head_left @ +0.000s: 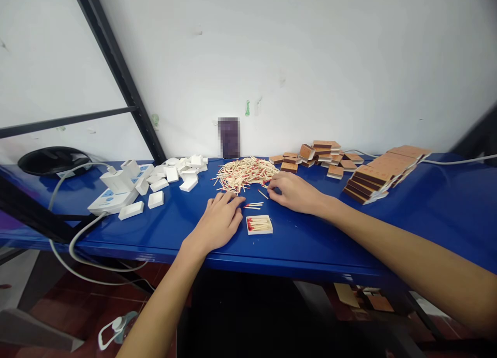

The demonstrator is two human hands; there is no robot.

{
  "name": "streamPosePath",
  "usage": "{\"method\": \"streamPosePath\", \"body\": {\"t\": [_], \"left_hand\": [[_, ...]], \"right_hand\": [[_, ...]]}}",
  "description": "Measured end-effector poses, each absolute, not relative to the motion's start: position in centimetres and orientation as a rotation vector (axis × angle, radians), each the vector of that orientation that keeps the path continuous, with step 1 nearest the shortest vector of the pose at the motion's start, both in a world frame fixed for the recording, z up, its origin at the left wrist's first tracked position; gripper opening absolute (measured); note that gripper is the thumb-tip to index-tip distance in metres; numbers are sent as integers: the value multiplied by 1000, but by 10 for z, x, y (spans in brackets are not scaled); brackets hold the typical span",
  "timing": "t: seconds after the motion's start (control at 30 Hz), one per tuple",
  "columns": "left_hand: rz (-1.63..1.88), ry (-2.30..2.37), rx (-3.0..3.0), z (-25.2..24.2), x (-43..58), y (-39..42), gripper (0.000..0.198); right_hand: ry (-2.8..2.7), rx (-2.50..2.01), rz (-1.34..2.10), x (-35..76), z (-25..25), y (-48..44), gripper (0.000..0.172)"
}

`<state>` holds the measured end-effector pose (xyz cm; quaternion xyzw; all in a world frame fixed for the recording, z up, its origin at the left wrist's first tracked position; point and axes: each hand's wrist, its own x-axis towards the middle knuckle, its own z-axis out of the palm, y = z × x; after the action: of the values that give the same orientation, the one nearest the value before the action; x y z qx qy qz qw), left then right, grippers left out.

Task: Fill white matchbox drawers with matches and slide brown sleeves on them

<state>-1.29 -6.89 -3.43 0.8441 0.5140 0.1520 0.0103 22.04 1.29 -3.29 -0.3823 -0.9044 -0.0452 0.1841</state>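
My left hand lies palm down on the blue tabletop, fingers stretched out, its fingertips beside a few loose matchsticks. My right hand is at the near right edge of a heap of red-tipped matchsticks. Its thumb and fingers are pinched together at a matchstick, partly hidden by the fingertips. One more matchstick lies just below them. Between and nearer than the hands sits a white matchbox tray with matchsticks lying in it.
Several white trays lie at left, near a white power strip with cables. Brown matchbox sleeves are scattered at back right. A slanting stack of sleeves stands further right. A black shelf post rises at left.
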Motion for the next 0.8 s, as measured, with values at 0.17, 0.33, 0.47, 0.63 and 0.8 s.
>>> {"method": "streamPosePath", "body": {"t": [0.17,0.33,0.47,0.63,0.8], "left_hand": [[468,1608,2637,-34,-13,-69,40],[461,1607,2640,-34,-13,-69,40],[459,1603,2645,-34,-13,-69,40],[475,1597,2642,-35,-13,-69,40],[474,1587,2648,-36,-14,-68,40]], "right_hand": [[-2478,-1129,-78,220,-33,10,14],[-2469,-1161,-63,220,-32,8,12],[-2506,-1098,-74,219,-33,9,16],[-2469,-1109,-90,220,-33,11,19],[-2484,-1151,-45,219,-34,10,17]]}}
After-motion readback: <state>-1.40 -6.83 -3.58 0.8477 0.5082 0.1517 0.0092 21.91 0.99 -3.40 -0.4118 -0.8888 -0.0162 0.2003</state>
